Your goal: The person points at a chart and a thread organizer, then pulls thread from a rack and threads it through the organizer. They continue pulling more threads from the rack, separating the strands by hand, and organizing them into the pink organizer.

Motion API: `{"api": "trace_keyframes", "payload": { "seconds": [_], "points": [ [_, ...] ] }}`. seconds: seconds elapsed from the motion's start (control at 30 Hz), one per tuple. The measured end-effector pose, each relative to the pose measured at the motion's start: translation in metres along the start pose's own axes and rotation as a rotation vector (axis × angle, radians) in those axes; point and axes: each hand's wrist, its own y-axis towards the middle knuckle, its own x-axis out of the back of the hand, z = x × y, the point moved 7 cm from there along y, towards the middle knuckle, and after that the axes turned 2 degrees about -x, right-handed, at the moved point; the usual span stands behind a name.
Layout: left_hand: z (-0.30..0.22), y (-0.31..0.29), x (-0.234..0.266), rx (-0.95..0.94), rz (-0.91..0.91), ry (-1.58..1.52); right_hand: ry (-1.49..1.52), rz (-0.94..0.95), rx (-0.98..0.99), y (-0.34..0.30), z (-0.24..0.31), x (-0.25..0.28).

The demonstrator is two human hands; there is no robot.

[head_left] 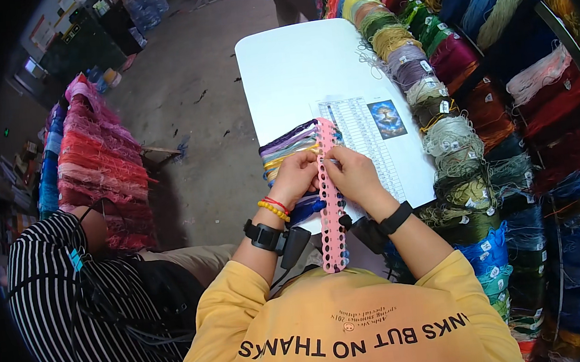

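A long pink strip (331, 205) with a row of holes down each edge lies upright in front of me, between my hands. It looks like a thread holder card. Hanks of embroidery thread (289, 140) in purple, grey, yellow and blue hang from its left holes. My left hand (295, 179) is closed at the strip's left edge, among the threads; what its fingertips pinch is too small to make out. My right hand (353, 173) is closed at the right edge, thumb and fingers pressed on the strip. Dark blue thread (304, 211) hangs below my left hand.
Under the strip is a white board (293, 63) with a printed chart sheet (379, 163) bearing a small picture. Racks of coloured thread hanks (452, 139) crowd the right side. Pink and red hanks (99, 170) hang at left, near a person in a striped shirt (94, 308).
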Motion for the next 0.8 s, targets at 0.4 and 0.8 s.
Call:
{"api": "trace_keyframes", "payload": {
  "seconds": [0.4, 0.8],
  "points": [
    [-0.009, -0.015, 0.027, 0.007, -0.156, -0.09, -0.184, 0.324, -0.14, -0.003, -0.007, -0.011],
    [-0.026, -0.03, 0.013, -0.035, 0.252, -0.773, 0.08, 0.149, -0.216, -0.001, -0.03, -0.006]
  ]
}}
